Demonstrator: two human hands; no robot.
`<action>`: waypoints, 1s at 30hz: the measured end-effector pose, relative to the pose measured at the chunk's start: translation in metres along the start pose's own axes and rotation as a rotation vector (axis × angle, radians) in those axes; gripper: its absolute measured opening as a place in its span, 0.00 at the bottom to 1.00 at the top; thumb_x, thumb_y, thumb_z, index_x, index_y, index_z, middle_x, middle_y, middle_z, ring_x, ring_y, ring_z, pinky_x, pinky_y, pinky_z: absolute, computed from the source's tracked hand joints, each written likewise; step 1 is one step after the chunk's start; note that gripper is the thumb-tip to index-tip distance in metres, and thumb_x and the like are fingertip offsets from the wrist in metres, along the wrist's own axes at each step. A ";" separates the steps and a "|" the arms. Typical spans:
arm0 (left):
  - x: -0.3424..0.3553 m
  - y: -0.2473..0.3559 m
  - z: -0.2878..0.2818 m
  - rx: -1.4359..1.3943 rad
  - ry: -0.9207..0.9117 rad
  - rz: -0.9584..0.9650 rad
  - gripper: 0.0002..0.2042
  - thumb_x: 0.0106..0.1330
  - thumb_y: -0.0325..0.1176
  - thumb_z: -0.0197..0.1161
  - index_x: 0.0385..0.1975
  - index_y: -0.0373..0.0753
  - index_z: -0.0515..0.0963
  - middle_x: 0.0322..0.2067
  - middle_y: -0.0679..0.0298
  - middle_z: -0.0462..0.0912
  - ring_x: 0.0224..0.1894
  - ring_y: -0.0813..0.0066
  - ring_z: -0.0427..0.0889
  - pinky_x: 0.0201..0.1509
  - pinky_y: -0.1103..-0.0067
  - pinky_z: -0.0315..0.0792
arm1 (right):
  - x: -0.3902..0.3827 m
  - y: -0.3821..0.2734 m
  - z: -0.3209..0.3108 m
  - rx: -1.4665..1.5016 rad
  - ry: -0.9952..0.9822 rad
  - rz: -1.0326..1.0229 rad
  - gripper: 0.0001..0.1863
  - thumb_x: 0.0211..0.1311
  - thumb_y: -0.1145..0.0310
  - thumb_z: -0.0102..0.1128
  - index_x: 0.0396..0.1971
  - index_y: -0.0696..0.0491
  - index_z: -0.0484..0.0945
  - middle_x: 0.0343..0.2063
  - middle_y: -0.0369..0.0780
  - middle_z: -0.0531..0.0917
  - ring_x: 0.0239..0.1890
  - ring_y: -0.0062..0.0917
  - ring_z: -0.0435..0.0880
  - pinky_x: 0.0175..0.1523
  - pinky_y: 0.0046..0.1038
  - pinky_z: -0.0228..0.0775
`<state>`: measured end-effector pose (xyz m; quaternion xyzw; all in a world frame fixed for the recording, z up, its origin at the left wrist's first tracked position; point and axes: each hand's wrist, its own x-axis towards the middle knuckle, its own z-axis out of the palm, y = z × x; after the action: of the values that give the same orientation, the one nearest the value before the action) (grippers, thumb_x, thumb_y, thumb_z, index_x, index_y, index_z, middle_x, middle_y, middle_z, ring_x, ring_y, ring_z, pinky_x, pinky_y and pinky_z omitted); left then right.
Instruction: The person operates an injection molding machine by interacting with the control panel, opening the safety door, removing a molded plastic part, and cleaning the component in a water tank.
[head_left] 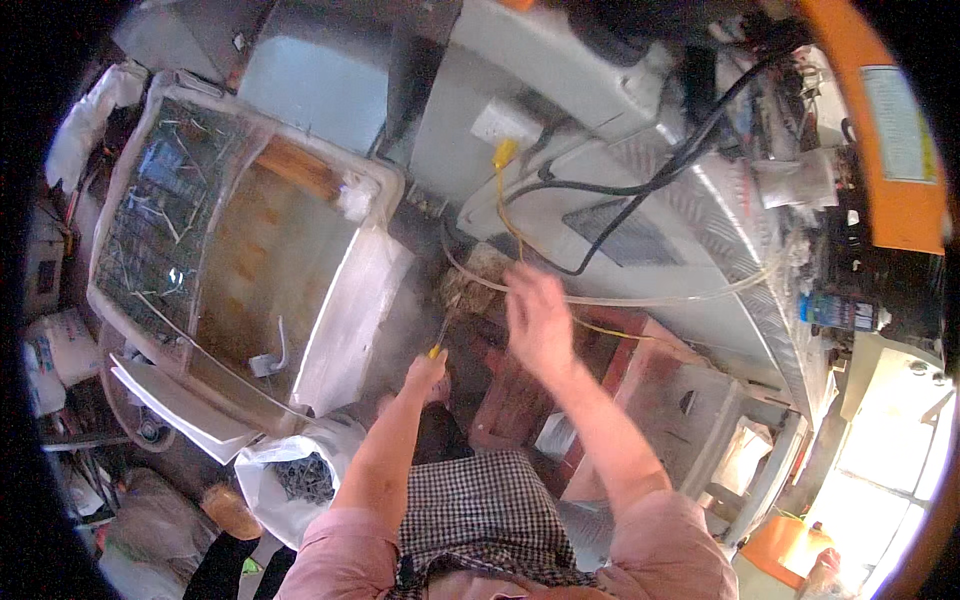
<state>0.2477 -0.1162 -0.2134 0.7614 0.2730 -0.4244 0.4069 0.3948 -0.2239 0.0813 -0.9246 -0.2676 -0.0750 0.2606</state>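
My left hand [425,373] is closed around the yellow handle of a slim-shafted tool [436,350]. The shaft points away from me toward a dirty, brownish lump [468,292] below the machine; whether the tip touches it I cannot tell. My right hand [538,312] is raised beside that lump, fingers apart and slightly blurred, with nothing visible in them. A pale, clear hose [650,301] runs just by its fingers; contact is unclear. Close to this hand hangs a thin yellow cable [503,205]. Under the right forearm is a red metal frame [510,400].
To the left stands a white-rimmed tub [98,270] with murky brown contents and scraps. Before it sits a white bag [258,480] of small dark pieces. A grey machine [600,180] with black cables [690,150] fills the far right. A spray can [838,312] lies at right.
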 end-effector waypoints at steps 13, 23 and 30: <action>-0.197 -0.085 -0.068 -0.360 0.210 0.067 0.27 0.56 0.56 0.50 0.37 0.34 0.74 0.35 0.47 0.77 0.43 0.52 0.74 0.45 0.68 0.66 | 0.188 -0.053 -0.144 0.024 0.379 0.200 0.21 0.43 0.69 0.60 0.38 0.62 0.69 0.34 0.49 0.73 0.43 0.42 0.68 0.49 0.36 0.60; -0.226 -0.041 -0.208 -0.344 0.497 0.210 0.27 0.59 0.55 0.45 0.39 0.32 0.72 0.36 0.44 0.75 0.44 0.50 0.73 0.46 0.65 0.65 | 0.221 -0.008 -0.123 -0.478 0.115 0.129 0.38 0.43 0.44 0.59 0.38 0.69 0.70 0.43 0.56 0.72 0.49 0.47 0.66 0.57 0.37 0.53; -0.064 0.076 -0.359 -0.452 0.593 0.117 0.33 0.55 0.59 0.47 0.42 0.30 0.67 0.38 0.39 0.73 0.46 0.47 0.71 0.48 0.62 0.64 | 0.223 0.000 -0.137 -0.355 0.049 0.220 0.43 0.43 0.44 0.61 0.41 0.75 0.65 0.45 0.59 0.69 0.52 0.46 0.63 0.60 0.36 0.48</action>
<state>0.4258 0.1453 -0.0177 0.7564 0.4218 -0.0907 0.4917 0.5839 -0.1937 0.2598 -0.9775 -0.1409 -0.1147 0.1068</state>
